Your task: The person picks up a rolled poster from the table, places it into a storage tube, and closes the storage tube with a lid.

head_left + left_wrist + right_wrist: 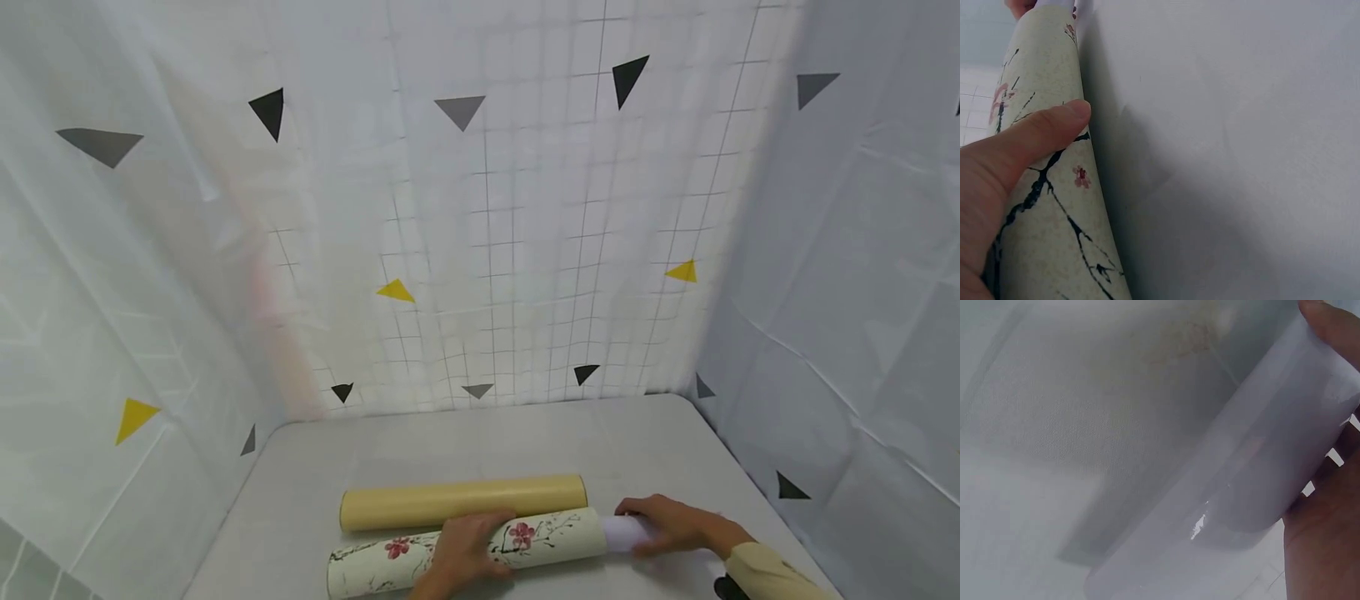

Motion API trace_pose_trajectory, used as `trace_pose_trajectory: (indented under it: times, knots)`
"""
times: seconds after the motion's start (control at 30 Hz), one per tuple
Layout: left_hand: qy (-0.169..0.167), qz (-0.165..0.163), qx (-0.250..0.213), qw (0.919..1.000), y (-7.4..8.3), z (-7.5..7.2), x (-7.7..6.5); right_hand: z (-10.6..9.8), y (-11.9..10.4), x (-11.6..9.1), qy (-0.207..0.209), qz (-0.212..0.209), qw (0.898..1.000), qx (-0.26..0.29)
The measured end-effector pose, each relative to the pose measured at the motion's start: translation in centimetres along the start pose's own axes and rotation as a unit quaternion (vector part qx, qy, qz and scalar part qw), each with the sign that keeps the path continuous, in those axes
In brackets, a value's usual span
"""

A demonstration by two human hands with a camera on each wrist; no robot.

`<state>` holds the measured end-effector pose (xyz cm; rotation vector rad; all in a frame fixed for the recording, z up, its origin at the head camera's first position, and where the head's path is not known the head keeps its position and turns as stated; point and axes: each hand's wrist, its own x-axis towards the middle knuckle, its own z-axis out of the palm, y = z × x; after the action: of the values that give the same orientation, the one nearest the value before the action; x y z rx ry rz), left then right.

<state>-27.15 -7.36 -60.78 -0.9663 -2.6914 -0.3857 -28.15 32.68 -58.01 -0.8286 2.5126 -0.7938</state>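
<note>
A pale cream tube (558, 533) printed with dark branches and pink blossoms lies aslant near the front of the table. My left hand (463, 552) grips it around the middle; in the left wrist view the thumb lies across the printed surface (1054, 206). From the tube's right end sticks out a glossy whitish roll (621, 533), narrower than the tube. My right hand (675, 527) holds this roll, with thumb and fingers on opposite sides. In the right wrist view the roll (1229, 475) looks smooth and shiny. How far it reaches inside the tube is hidden.
Just behind the printed tube lies a plain yellow tube (450, 500) on the white table (480, 442). White sheets (480, 250) with black, grey and yellow triangles enclose the table at the back and both sides. A dark object (729, 588) shows by the right sleeve.
</note>
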Motion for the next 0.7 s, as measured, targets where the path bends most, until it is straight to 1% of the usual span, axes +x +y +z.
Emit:
trace_pose_trajectory:
  times: [0.07,0.2,0.3,0.5,0.7]
  knots:
    - [0.004,0.004,-0.001,1.0000,0.0,0.0,0.0,0.1,-0.3,0.3,-0.001,0.001,1.000,-0.001]
    - [0.014,0.010,-0.005,0.9998,0.1,0.0,0.1,0.0,-1.1,0.8,0.003,-0.021,1.000,-0.018]
    - [0.014,0.005,-0.008,0.9999,0.0,0.0,0.2,0.1,-1.7,1.3,0.006,-0.027,0.999,-0.027]
    - [0.004,-0.008,-0.008,0.9999,-0.1,0.1,0.1,0.6,-2.2,2.5,0.011,-0.023,1.000,-0.012]
    - [0.014,-0.006,-0.010,0.9998,-0.2,0.4,0.0,0.8,-2.8,3.2,0.027,-0.024,0.999,0.005]
